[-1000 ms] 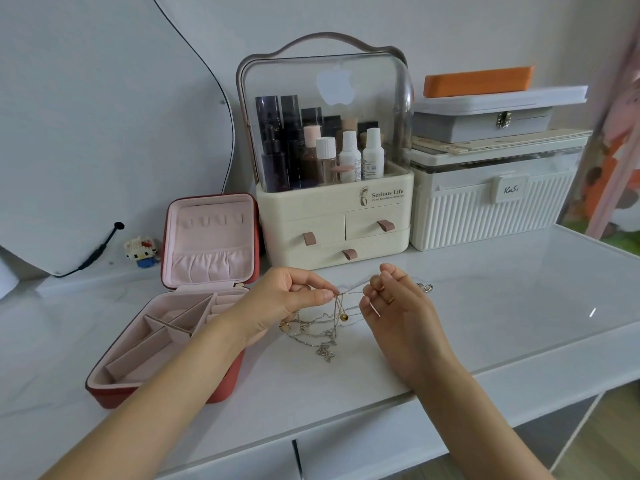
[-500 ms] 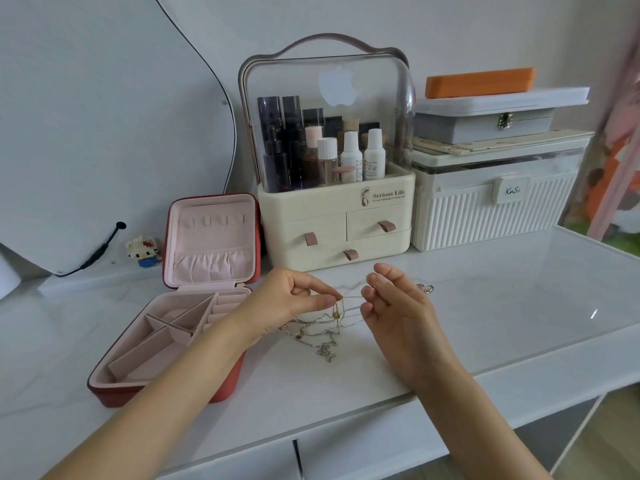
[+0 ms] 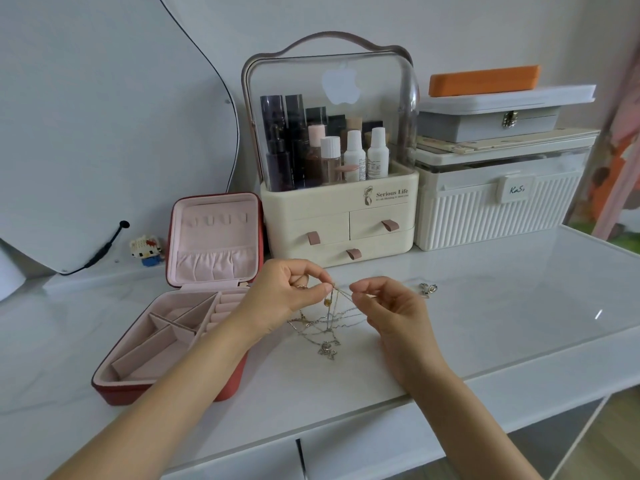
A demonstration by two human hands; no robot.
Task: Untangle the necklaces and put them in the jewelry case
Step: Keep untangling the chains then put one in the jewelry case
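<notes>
Pale marble-patterned tabletop (image 3: 485,327) carries everything in view; near its middle lies a tangle of thin necklaces (image 3: 329,323), gold and silver chains crossing one another, with small pendants at the near end of the heap and a little gold bead hanging just under the raised strands. The left hand (image 3: 287,296) pinches the chains between thumb and fingertips and lifts part of them off the surface; a ring shows on one of its fingers; the right hand (image 3: 388,306), just beside it, has its fingers curled and pinches a strand stretched between the two hands; the rest of the tangle rests on the table below and between them.

To the left, touching the left forearm's line of sight, sits the jewelry case (image 3: 138,375), red outside and pink inside, its lid standing upright and open; its divided compartments and ring rolls hold nothing that can be seen. Behind the hands stands a cream cosmetics organizer (image 3: 339,230) with a clear domed cover, bottles inside and three small drawers; to its right a white ribbed storage box (image 3: 491,216) bears a grey latched box (image 3: 485,123) and an orange case (image 3: 485,79) on top. A small silver trinket (image 3: 427,289) lies on the table right of the right hand; a toy figure (image 3: 147,249) sits near the mirror (image 3: 104,133) at the far left.
</notes>
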